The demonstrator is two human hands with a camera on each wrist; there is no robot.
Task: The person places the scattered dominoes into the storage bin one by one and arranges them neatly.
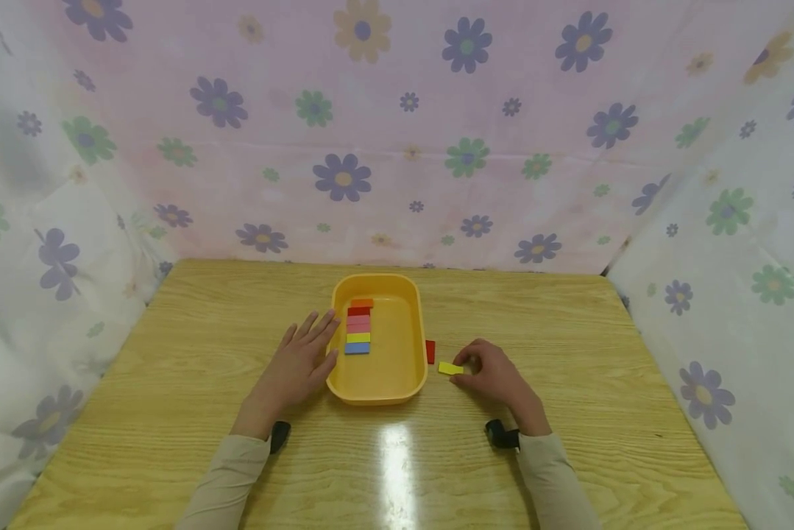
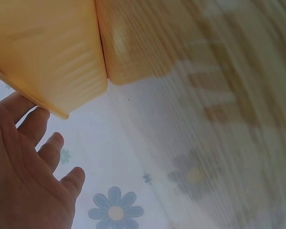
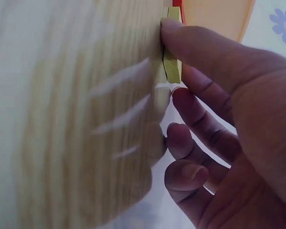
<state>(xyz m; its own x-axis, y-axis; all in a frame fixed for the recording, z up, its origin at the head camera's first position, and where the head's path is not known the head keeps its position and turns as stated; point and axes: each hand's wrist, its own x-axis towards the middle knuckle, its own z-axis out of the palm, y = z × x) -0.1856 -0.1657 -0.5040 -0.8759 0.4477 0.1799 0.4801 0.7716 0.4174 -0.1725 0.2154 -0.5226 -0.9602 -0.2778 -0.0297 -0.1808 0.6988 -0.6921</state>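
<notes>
A yellow plastic tray (image 1: 406, 375) stands on the table. Along its left inner side lies a column of flat blocks: an orange block (image 1: 362, 303), a red one, pink, yellow, and a blue block (image 1: 357, 348) nearest me. My left hand (image 1: 293, 372) is spread at the tray's left wall, fingers at the rim; the left wrist view shows them behind the rim (image 2: 50, 109). To the right of the tray, my right hand (image 1: 494, 374) pinches a yellow block (image 1: 448, 368) between thumb and finger, down at the table. A loose red block (image 1: 430, 352) lies against the tray's right side, partly hidden by it.
The wooden table (image 1: 542, 316) reaches back to a flowered cloth (image 1: 397, 191), which also hangs at both sides. Black wrist devices (image 1: 501, 434) sit on both wrists. Light glares off the tabletop in front of the tray.
</notes>
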